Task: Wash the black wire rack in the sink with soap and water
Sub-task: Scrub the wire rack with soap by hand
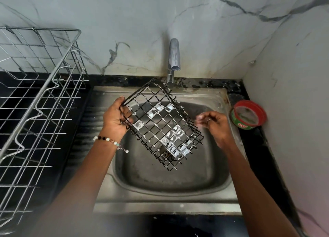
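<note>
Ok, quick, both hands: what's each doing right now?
Left hand: grips the black wire rack by its edge.
Right hand: fingers curled, blurred; cannot tell.

Dish rack (35, 98) cut off at left edge; right hand (214, 125) fingertips motion-blurred.

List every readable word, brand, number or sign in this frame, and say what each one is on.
"exo": white letters on a red patch on the green side of the round soap tub, which stands on the counter right of the sink.
Any other print on the tub's side is too blurred to read.
Nothing else in view carries text.
</note>
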